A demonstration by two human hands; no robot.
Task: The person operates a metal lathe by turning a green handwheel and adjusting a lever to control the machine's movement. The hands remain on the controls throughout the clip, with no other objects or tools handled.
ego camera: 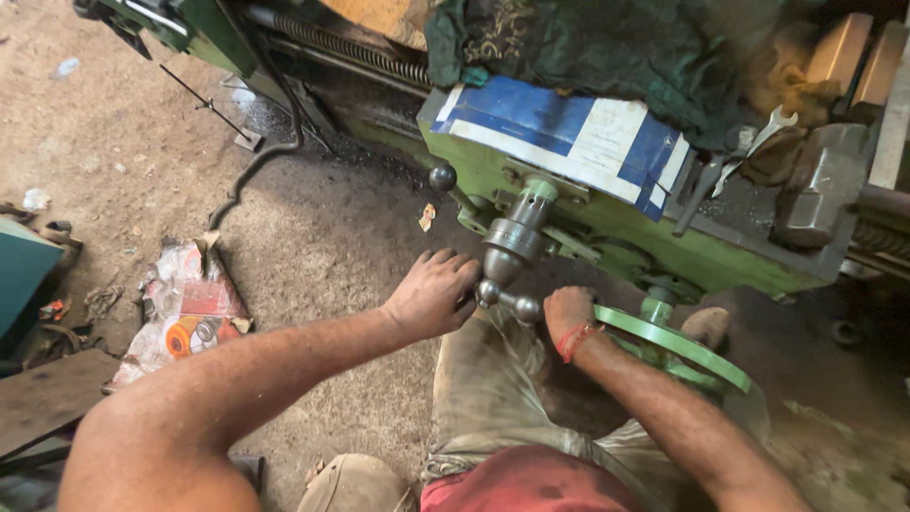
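Left hand (434, 292) curled around a ball-ended crank handle (502, 296) on the green lathe carriage (720, 258). Right hand (567, 313) closed on the green handwheel (675, 343) just beside. Blue-and-white paper (569, 137), spanner (763, 137) above; littered wrapper (190, 308) on floor.

Two hands are seen: a left hand (434, 292) and a right hand (567, 313). One green handwheel (675, 341) is counted, and one crank (512, 242) with two ball knobs (527, 308). One more ball knob (443, 177) is seen apart. Two spanners (758, 142), one dark cloth (607, 47) and one blue-and-white paper (569, 133) are counted on the lathe (720, 256).
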